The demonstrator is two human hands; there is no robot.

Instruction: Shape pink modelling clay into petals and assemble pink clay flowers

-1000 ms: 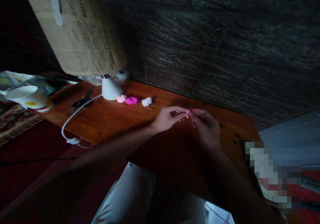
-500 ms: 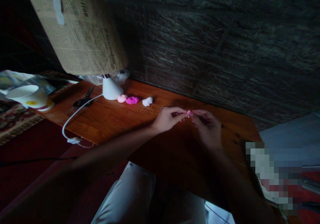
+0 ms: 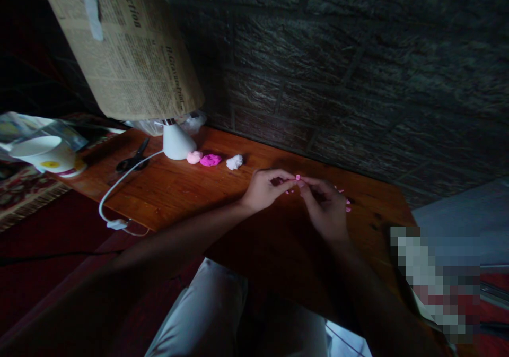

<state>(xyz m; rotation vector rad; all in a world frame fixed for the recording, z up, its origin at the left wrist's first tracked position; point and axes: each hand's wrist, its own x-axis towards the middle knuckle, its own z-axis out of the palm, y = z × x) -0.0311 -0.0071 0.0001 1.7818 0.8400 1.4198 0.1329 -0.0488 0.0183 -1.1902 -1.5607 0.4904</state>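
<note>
A small pink piece of modelling clay (image 3: 298, 177) is pinched between the fingertips of my left hand (image 3: 263, 188) and my right hand (image 3: 326, 204). Both hands are closed on it, just above the wooden table (image 3: 191, 195). Tiny pink clay bits (image 3: 348, 205) lie on the wood to the right of my right hand, and a few more show under the fingertips. Left of my hands, in a row, sit a white clay lump (image 3: 234, 162), a magenta clay lump (image 3: 210, 159) and a pale pink clay lump (image 3: 194, 157).
A lamp with a newsprint shade (image 3: 135, 54) and white base (image 3: 177, 142) stands at the back left, its cord (image 3: 119, 184) looping over the table edge. Black scissors (image 3: 133, 160) lie beside it. A paper cup (image 3: 50, 155) is at far left. A dark brick wall (image 3: 318, 70) rises behind.
My right hand has shifted slightly left and turned, uncovering the pink bits on the table beside it. My left hand stays nearly still, and the pinched clay has moved a little left.
</note>
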